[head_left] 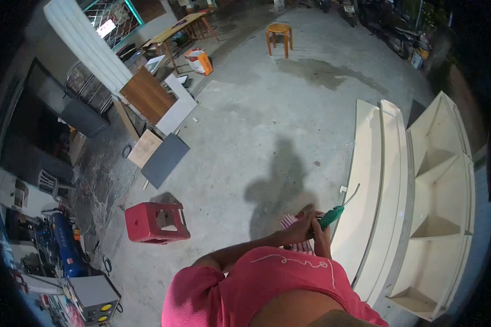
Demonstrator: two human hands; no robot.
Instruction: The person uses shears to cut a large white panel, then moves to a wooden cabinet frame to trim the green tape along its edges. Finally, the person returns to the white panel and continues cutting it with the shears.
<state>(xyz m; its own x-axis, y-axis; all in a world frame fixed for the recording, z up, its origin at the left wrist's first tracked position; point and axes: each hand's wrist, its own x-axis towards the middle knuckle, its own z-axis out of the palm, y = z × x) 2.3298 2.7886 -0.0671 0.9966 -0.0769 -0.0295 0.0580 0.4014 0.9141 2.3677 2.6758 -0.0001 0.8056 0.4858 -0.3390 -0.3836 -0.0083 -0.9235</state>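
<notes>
Close in front of my pink shirt, my two hands are together and partly cover each other. My right hand grips a green tool with a thin, bent metal rod pointing away from me; its exact kind is not clear. My left hand presses against the right one with its fingers curled, and what lies inside them is hidden. Striped red-and-white cloth shows below and behind the hands. Just right of the tool, long cream boards lie side by side.
A cream shelf unit lies along the right. At left stand a red plastic stool and a grey box-shaped machine. Dark and wooden panels lie near a pillar. A wooden stool stands farther off.
</notes>
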